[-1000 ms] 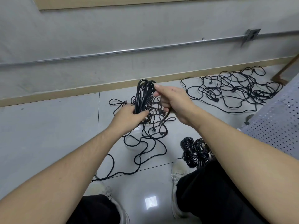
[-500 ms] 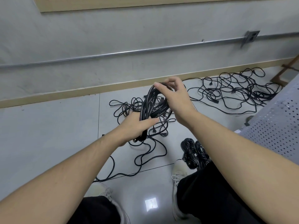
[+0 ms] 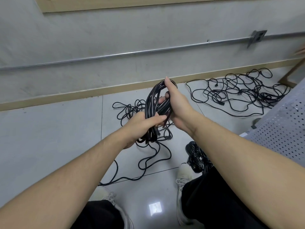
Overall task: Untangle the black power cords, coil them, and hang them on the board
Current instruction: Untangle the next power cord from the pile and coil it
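Head view shows the left hand (image 3: 142,124) gripping the bundle of looped black power cord (image 3: 154,106) round its middle, fingers curled tight. Its long way runs up and away from the person. The right hand (image 3: 177,106) is just beside it, fingers curled on the top loops. More black cords (image 3: 239,91) lie tangled on the grey tile floor (image 3: 49,138).

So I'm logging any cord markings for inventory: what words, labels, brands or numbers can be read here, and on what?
None can be read.
Coiled cord held by both hands: no legible print.
Perforated board: a small pale tag, too blurred to read.
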